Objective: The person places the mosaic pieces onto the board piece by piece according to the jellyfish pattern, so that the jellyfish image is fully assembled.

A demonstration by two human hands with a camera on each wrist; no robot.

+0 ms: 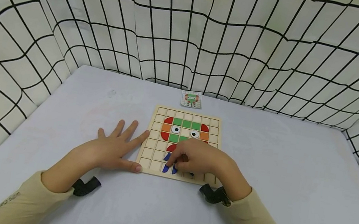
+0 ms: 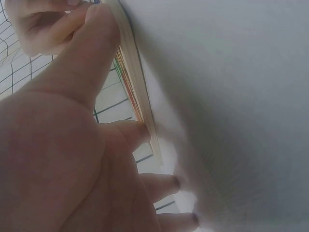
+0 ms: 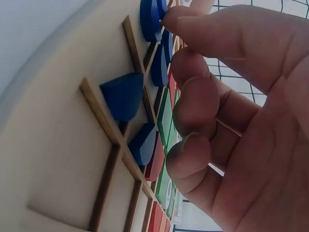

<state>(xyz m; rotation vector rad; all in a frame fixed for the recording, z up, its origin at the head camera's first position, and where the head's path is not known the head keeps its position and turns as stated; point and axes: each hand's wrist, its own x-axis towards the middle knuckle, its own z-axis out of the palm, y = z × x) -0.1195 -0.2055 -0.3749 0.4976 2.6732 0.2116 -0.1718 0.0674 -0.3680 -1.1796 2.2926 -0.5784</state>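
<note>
A wooden grid board point(image 1: 147, 153) lies on the table, bearing a face-like pattern of flat red, green and orange pieces with two round eye pieces point(image 1: 176, 130). My left hand point(image 1: 112, 150) rests spread beside it, with thumb and index fingertip at the left edge. Over the lower middle of the board, my right hand point(image 1: 202, 155) bends its fingers, thumb and index fingertip at a small blue rounded piece point(image 1: 165, 169). In the right wrist view, more blue pieces point(image 3: 123, 96) sit in grid cells under the curled fingers. The hand hides part of the pattern.
Behind the board lies a small picture card point(image 1: 191, 99) with a similar pattern. A white-covered table point(image 1: 282, 164) carries everything. Black netting point(image 1: 182, 43) in front of white sheeting encloses the table's back and sides. A black wrist device point(image 1: 86, 186) is worn at each sleeve.
</note>
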